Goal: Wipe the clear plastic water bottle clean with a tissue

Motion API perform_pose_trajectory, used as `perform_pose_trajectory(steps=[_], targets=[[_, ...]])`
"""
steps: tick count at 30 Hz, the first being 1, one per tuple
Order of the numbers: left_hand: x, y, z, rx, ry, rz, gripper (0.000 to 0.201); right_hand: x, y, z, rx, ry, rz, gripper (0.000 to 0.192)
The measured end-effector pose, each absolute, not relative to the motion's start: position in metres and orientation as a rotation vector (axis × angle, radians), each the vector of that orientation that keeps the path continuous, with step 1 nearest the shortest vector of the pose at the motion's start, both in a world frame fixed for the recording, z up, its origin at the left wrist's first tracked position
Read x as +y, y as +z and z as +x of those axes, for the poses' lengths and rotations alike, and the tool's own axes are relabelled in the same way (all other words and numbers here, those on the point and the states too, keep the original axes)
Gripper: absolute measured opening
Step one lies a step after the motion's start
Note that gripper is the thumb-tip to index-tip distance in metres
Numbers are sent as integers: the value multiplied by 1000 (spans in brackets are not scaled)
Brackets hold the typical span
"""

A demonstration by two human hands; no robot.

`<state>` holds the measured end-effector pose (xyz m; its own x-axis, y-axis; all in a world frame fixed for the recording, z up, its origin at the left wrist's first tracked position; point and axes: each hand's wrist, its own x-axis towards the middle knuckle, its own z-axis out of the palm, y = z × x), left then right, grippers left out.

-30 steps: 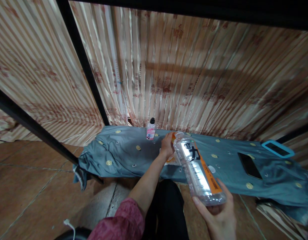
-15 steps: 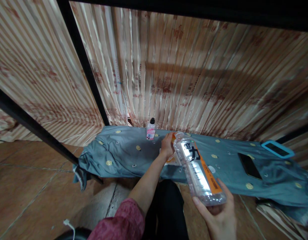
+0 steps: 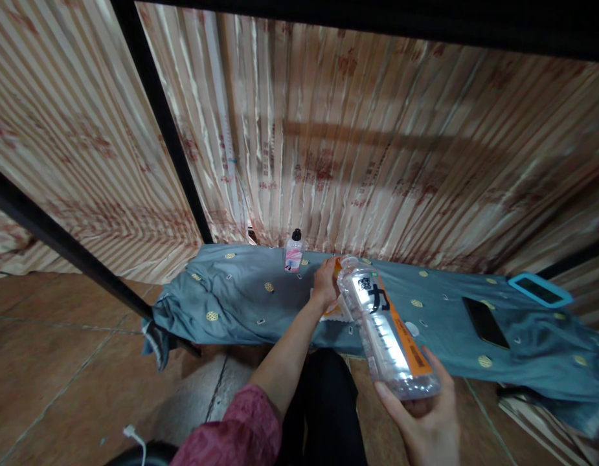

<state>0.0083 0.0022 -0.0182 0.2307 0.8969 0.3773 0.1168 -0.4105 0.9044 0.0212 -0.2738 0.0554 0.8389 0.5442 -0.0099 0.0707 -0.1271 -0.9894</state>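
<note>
Right hand (image 3: 425,421) grips clear bottle (image 3: 384,323) by its base, tilted toward 11 o'clock; left hand (image 3: 326,281) closed on orange packet (image 3: 334,309).
Risk: base-only grip looks weak, so bottle could slip onto grey sheet (image 3: 241,304) near black phone (image 3: 484,321).

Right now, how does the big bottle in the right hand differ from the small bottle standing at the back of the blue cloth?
The big bottle looks far larger; the small bottle looks tiny, though it stands farther off. The big bottle is tilted, held at its base by the right hand; the small bottle stands upright, untouched, on the blue cloth. The big bottle has an orange label, the small bottle a pink one and a black cap. Both are clear plastic.
</note>
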Motion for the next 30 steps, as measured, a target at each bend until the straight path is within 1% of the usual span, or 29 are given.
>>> perform_pose_trajectory(steps=[6, 13, 20, 26, 30], targets=[[4, -20, 9, 954, 1262, 1766, 31, -274, 55, 21, -498, 425, -1650, 136], [3, -19, 8, 978, 1238, 1817, 33, -274, 55, 22, -502, 396, -1683, 126], [2, -17, 6, 982, 1231, 1811, 31, -274, 56, 22, -495, 431, -1673, 126], [1, -15, 5, 966, 1235, 1813, 36, -275, 56, 22, -506, 426, -1694, 129], [0, -13, 4, 976, 1223, 1807, 35, -275, 55, 23, -502, 429, -1691, 128]])
